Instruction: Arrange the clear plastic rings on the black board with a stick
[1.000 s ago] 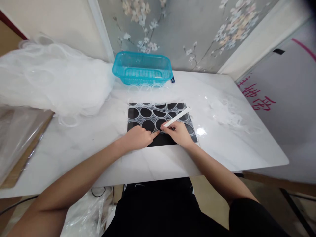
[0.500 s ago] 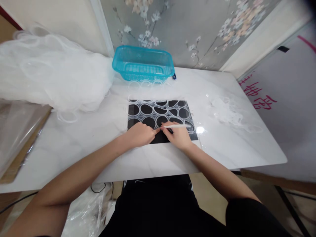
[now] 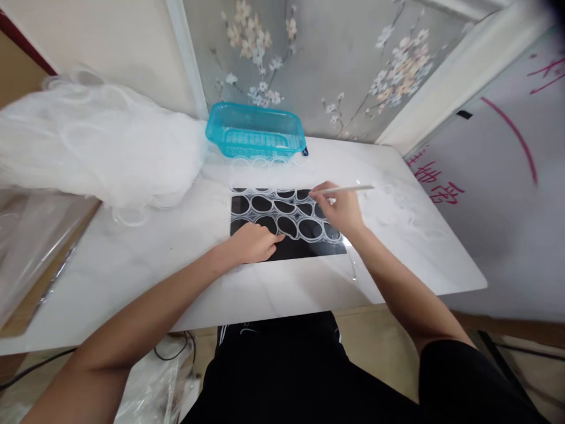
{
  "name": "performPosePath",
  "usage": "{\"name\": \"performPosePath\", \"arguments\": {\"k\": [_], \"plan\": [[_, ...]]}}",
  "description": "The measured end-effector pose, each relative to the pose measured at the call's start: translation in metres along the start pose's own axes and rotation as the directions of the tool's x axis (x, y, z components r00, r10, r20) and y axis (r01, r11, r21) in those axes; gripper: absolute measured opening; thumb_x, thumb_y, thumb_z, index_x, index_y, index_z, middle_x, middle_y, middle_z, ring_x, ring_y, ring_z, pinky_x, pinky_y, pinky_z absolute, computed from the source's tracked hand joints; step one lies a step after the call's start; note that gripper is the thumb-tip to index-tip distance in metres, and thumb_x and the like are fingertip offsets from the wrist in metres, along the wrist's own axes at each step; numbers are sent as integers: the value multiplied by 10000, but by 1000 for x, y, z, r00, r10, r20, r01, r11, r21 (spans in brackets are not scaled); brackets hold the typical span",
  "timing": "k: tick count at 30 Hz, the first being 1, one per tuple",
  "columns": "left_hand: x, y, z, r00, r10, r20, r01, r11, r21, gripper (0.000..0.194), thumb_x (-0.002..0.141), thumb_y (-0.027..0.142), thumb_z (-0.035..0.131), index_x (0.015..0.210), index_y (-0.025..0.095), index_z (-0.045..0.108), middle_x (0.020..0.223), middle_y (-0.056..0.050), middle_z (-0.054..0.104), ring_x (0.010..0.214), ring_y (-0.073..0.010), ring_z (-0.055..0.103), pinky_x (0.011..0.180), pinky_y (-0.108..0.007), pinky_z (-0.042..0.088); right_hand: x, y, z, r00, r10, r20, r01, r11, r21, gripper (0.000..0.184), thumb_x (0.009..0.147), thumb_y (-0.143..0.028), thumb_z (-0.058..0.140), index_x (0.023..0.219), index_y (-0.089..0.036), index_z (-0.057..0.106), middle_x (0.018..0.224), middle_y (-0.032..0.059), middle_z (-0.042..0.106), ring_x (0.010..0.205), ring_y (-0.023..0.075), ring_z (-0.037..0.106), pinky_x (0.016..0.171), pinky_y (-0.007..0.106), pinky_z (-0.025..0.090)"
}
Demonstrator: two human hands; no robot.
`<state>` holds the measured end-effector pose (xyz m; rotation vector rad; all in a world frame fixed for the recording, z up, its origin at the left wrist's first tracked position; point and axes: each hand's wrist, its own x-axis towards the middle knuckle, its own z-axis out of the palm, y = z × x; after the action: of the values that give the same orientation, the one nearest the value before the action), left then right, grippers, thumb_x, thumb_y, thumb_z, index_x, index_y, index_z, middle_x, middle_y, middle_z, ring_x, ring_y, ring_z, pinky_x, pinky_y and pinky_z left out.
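A flat black mat (image 3: 309, 250) lies on the white table under a white translucent mesh of joined rings (image 3: 295, 218), several of them bent out of round. My left hand (image 3: 253, 242) rests on the mat's near left part, fingers curled, with one fingertip pressing the near edge of the mesh. Above the mat's far right part, my right hand (image 3: 343, 211) is closed around a slim white pen-like stick (image 3: 353, 188). The stick lies nearly level, its blunt end to the right; its working tip is too small to make out.
Behind the mat stands a turquoise plastic basket (image 3: 256, 132). A big heap of white ring mesh (image 3: 101, 147) fills the table's left. Loose clear scraps (image 3: 401, 206) lie at right. A whiteboard (image 3: 498, 235) with red writing borders the table's right side.
My right hand has lifted the stick from beside my left fingertip and carried it away to the right and farther back. My left hand stays at the mesh edge. The view has shifted slightly.
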<state>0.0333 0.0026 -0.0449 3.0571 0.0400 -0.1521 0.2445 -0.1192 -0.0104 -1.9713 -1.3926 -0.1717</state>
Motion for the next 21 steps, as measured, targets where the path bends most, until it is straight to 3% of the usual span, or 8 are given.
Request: {"name": "performPosePath", "arguments": {"k": [4,7,10,14,17,21], "plan": [[-7,-8,2,997,59,-53,-60,998,-28,426,859,239,393,1226,290,605,788,-43,716,619,-178,632,513,-255,327,-31,-7,17,985,10,174,-41,983,179,223,885,-316,512,827,-190,686,862,40,705,787,187,644,715,293,475],[-9,-15,0,988,82,-130,-98,988,-118,351,861,258,419,1106,272,669,820,-20,724,659,-155,636,525,-246,327,-55,-2,29,973,75,216,-128,962,242,204,876,-327,528,868,-195,684,878,37,706,814,195,646,740,305,484],[-7,-20,-5,987,45,-155,-68,987,-147,296,867,320,440,1023,239,678,728,-13,703,604,-136,604,516,-244,309,-64,6,30,967,108,230,-174,941,289,207,874,-345,531,892,-204,682,933,38,706,864,202,648,760,313,491],[-2,-24,-12,1000,2,-25,-6,988,-157,268,853,385,459,794,206,649,586,4,629,488,-117,516,477,-245,266,-62,13,21,956,110,271,-179,952,247,196,877,-341,528,900,-217,677,988,31,701,892,210,647,788,333,491],[-3,-24,-17,995,50,90,-26,968,-248,347,848,372,449,586,188,582,533,10,591,443,-93,463,473,-241,282,-58,16,15,948,135,289,-203,954,219,197,879,-341,526,903,-217,677,985,32,703,890,212,647,788,333,488],[-5,-28,-34,971,113,208,-39,944,-329,356,850,384,459,594,205,627,533,24,585,456,-87,467,493,-236,315,-53,20,5,944,201,263,-272,924,268,218,868,-368,545,855,-194,675,918,42,706,814,192,649,703,292,488]]}}
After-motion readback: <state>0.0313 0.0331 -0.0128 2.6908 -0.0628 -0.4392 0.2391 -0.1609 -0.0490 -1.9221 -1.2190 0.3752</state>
